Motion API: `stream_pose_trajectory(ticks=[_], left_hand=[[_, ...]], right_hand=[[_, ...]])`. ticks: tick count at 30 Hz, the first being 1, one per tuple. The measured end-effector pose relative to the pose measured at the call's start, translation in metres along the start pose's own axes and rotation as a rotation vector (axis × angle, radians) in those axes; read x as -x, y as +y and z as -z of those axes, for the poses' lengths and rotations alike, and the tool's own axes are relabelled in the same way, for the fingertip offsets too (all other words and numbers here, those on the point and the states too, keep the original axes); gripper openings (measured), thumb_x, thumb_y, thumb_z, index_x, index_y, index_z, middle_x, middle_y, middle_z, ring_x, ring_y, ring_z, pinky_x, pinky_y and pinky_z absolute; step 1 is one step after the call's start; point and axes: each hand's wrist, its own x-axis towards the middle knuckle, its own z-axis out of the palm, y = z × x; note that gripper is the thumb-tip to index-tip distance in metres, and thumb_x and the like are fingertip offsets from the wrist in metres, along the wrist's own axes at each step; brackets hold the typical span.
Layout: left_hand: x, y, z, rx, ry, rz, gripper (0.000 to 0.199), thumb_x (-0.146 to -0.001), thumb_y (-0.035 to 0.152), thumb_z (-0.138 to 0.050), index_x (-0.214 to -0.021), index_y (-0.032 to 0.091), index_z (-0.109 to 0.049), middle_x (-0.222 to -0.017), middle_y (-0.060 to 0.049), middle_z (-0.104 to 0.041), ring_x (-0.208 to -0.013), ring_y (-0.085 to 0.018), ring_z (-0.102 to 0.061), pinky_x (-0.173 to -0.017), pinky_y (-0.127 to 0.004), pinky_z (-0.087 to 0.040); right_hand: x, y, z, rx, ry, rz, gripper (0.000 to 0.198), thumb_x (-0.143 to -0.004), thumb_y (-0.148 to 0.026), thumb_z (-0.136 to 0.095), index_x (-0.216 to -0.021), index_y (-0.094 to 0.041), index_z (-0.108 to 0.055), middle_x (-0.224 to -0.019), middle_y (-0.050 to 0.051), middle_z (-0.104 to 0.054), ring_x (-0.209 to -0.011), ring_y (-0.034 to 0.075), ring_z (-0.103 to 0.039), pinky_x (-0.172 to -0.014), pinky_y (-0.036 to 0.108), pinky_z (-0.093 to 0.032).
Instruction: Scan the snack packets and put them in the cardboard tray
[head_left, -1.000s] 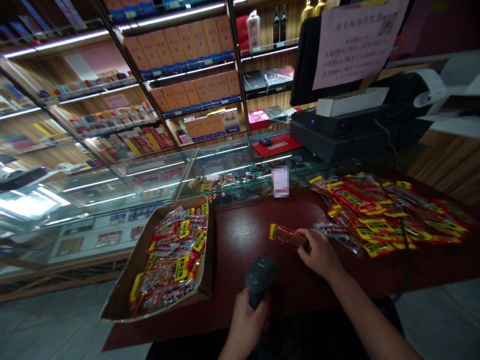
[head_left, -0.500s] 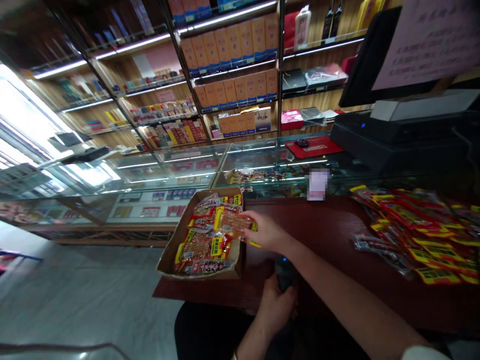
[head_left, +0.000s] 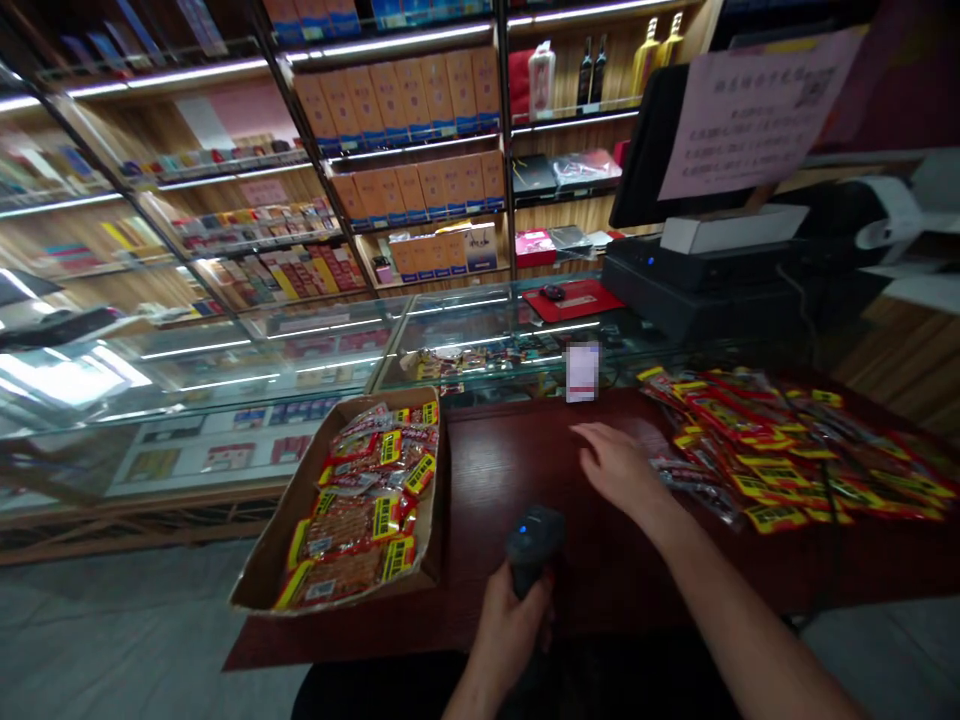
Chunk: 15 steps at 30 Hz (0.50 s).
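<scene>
My left hand (head_left: 514,620) is wrapped round the handle of a black barcode scanner (head_left: 537,535), its head raised and a small blue light showing. Over the dark red tabletop (head_left: 495,460), my right hand (head_left: 616,468) is empty, its fingers stretched out to the left. To the left stands an open cardboard box (head_left: 439,520) filled with snack packets (head_left: 349,525) in clear, red and yellow wrappers. On the right, close to my right forearm, lies a loose heap of similar packets (head_left: 787,440).
A glass display counter (head_left: 315,345) runs behind the table. At the back right, a monitor (head_left: 649,150) with a pink paper sheet (head_left: 757,115) stands above black equipment. A mouse (head_left: 553,292) rests on a red mat (head_left: 581,303). Stocked shelves (head_left: 420,145) line the wall.
My right hand has let go of a snack packet at the box and moved right, away from it. The scanner is lifted higher in my left hand. The view has turned right.
</scene>
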Motion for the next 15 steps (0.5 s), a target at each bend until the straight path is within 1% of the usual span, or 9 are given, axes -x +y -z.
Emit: stream_pose_trajectory(ticks=[1, 2, 3, 4, 6, 8, 10, 13, 15], left_hand=[[0.0, 0.0, 0.0, -0.007, 0.004, 0.006, 0.03, -0.075, 0.043, -0.069, -0.084, 0.017, -0.057, -0.051, 0.007, -0.054, -0.036, -0.008, -0.045, -0.034, -0.018, -0.034], [-0.001, -0.001, 0.0, -0.016, 0.01, 0.009, 0.029, -0.075, 0.042, -0.068, -0.083, 0.017, -0.056, -0.051, 0.006, -0.054, -0.036, -0.008, -0.045, -0.034, -0.018, -0.034], [-0.002, -0.003, 0.0, -0.027, 0.015, 0.006, 0.028, -0.075, 0.042, -0.067, -0.082, 0.017, -0.056, -0.051, 0.006, -0.054, -0.036, -0.008, -0.045, -0.034, -0.018, -0.034], [-0.003, -0.004, 0.0, -0.038, 0.022, 0.002, 0.027, -0.075, 0.041, -0.067, -0.082, 0.017, -0.056, -0.051, 0.006, -0.054, -0.036, -0.008, -0.046, -0.034, -0.018, -0.034], [-0.006, -0.007, 0.001, -0.057, 0.031, -0.005, 0.025, -0.074, 0.04, -0.066, -0.081, 0.018, -0.056, -0.052, 0.006, -0.055, -0.035, -0.008, -0.046, -0.034, -0.018, -0.034], [-0.006, -0.007, 0.001, -0.069, 0.041, -0.006, 0.025, -0.073, 0.039, -0.066, -0.08, 0.018, -0.055, -0.051, 0.006, -0.055, -0.035, -0.008, -0.046, -0.034, -0.018, -0.035], [-0.006, -0.006, 0.001, -0.074, 0.046, -0.006, 0.024, -0.073, 0.038, -0.066, -0.08, 0.018, -0.054, -0.051, 0.006, -0.054, -0.035, -0.008, -0.046, -0.034, -0.019, -0.036], [-0.004, -0.004, 0.0, -0.077, 0.044, -0.026, 0.024, -0.074, 0.038, -0.065, -0.081, 0.018, -0.054, -0.052, 0.006, -0.055, -0.036, -0.009, -0.047, -0.034, -0.019, -0.036], [-0.003, -0.004, 0.0, -0.074, 0.037, -0.037, 0.025, -0.076, 0.039, -0.065, -0.082, 0.017, -0.055, -0.053, 0.006, -0.055, -0.036, -0.009, -0.047, -0.034, -0.018, -0.035]], right_hand=[[0.012, 0.034, 0.003, 0.194, 0.064, -0.114, 0.047, -0.086, -0.009, -0.045, -0.126, -0.019, -0.067, -0.129, 0.015, -0.069, -0.126, 0.032, -0.058, -0.111, 0.062, -0.035], [0.024, 0.064, 0.005, 0.354, 0.083, -0.198, 0.048, -0.084, -0.007, -0.044, -0.123, -0.017, -0.069, -0.131, 0.018, -0.068, -0.129, 0.037, -0.055, -0.11, 0.069, -0.029], [0.036, 0.088, 0.007, 0.459, 0.079, -0.255, 0.047, -0.084, -0.005, -0.043, -0.12, -0.017, -0.07, -0.129, 0.018, -0.068, -0.13, 0.039, -0.054, -0.108, 0.072, -0.028], [0.046, 0.106, 0.007, 0.534, 0.075, -0.281, 0.046, -0.085, -0.005, -0.041, -0.117, -0.018, -0.072, -0.13, 0.019, -0.067, -0.132, 0.039, -0.052, -0.108, 0.073, -0.026], [0.062, 0.123, 0.005, 0.621, 0.073, -0.276, 0.043, -0.087, -0.006, -0.04, -0.112, -0.018, -0.073, -0.134, 0.019, -0.065, -0.136, 0.039, -0.048, -0.109, 0.074, -0.021], [0.066, 0.118, -0.002, 0.634, 0.096, -0.217, 0.038, -0.088, -0.009, -0.043, -0.108, -0.019, -0.074, -0.136, 0.018, -0.064, -0.138, 0.039, -0.044, -0.11, 0.076, -0.015], [0.063, 0.102, -0.011, 0.561, 0.082, -0.118, 0.035, -0.089, -0.012, -0.045, -0.107, -0.021, -0.074, -0.128, 0.014, -0.069, -0.13, 0.037, -0.052, -0.112, 0.075, -0.015], [0.055, 0.077, -0.024, 0.361, -0.015, 0.035, 0.039, -0.092, -0.013, -0.043, -0.118, -0.022, -0.07, -0.119, 0.01, -0.073, -0.111, 0.027, -0.066, -0.109, 0.056, -0.039], [0.053, 0.072, -0.024, 0.285, -0.032, 0.067, 0.047, -0.09, -0.01, -0.042, -0.13, -0.021, -0.065, -0.131, 0.011, -0.069, -0.114, 0.025, -0.065, -0.102, 0.045, -0.048]])
